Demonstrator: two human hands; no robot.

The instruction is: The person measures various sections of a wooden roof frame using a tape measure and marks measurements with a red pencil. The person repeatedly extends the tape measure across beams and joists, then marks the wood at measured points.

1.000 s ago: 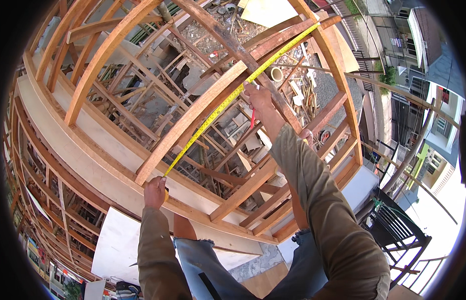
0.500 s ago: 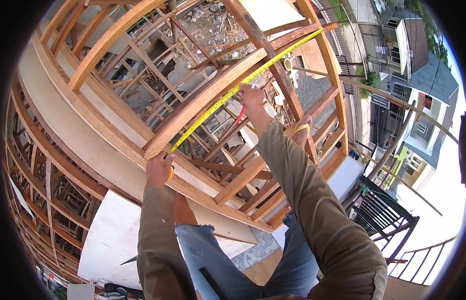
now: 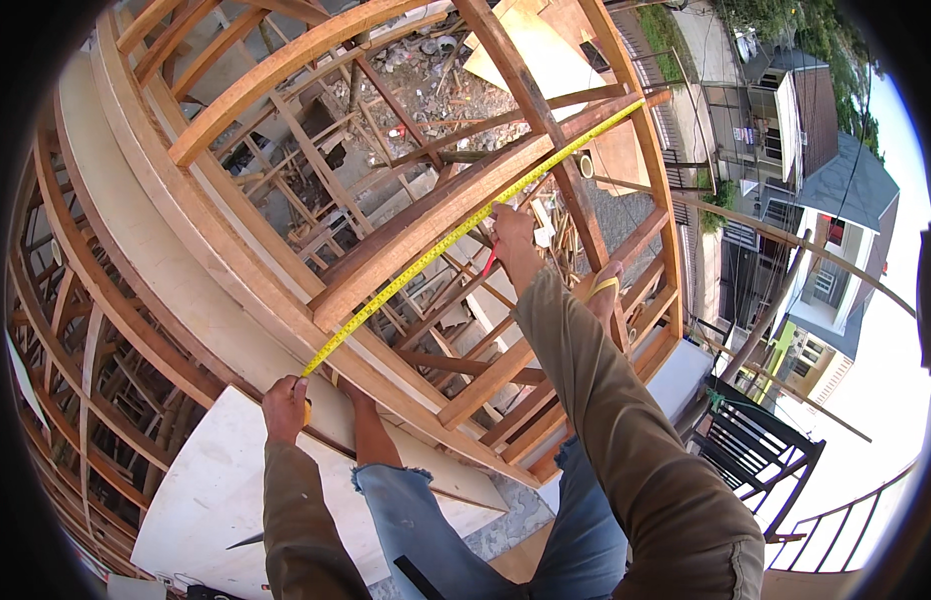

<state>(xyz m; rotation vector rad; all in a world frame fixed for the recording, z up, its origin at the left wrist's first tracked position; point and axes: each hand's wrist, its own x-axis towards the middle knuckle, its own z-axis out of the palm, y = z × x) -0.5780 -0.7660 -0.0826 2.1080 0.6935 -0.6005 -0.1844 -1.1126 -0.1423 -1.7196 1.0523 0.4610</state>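
Timber framing [image 3: 416, 245] stands above rubble [image 3: 421, 75], with houses [image 3: 854, 185] at upper right. A yellow tape [image 3: 401, 284], markings illegible, runs diagonally mid-frame. The left hand [image 3: 285, 408] has fingers around its case [image 3: 308, 412]; the right hand [image 3: 515, 235] holds a red object [image 3: 491, 260].

Dark markings run along the yellow measuring tape [image 3: 426, 259] — its figures are too small to make out. No words, labels, brands or signs can be read in view.

You have the yellow tape measure [image 3: 426, 261] drawn out along the beam [image 3: 436, 225], a thin red stick [image 3: 491, 262] slanting nearby.
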